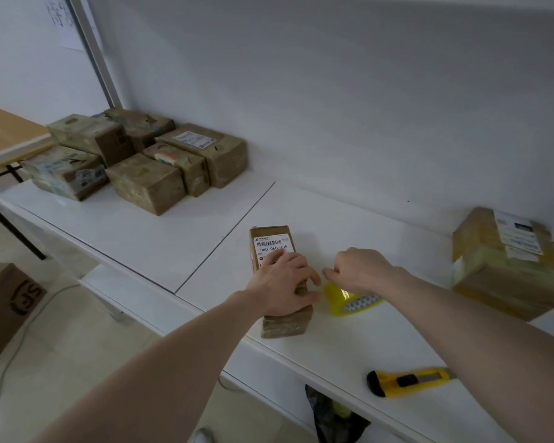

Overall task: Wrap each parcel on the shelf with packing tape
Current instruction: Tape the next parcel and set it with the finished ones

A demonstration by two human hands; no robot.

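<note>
A small brown parcel [271,243] with a white barcode label lies on the white shelf [147,228] near its front edge. My left hand [283,284] lies on top of it, fingers curled over its right side. Just to the right sits a yellow roll of packing tape [349,302]. My right hand [360,271] hovers over the roll, fingertips pinched together at the tape's free end beside the parcel. A stretch of tape seems to run between roll and parcel, but it is hard to make out.
Several tape-wrapped parcels [147,158] are stacked at the shelf's back left. A larger labelled box [506,263] stands at the right. A yellow utility knife [406,380] lies near the front edge. A cardboard box [7,308] sits on the floor left.
</note>
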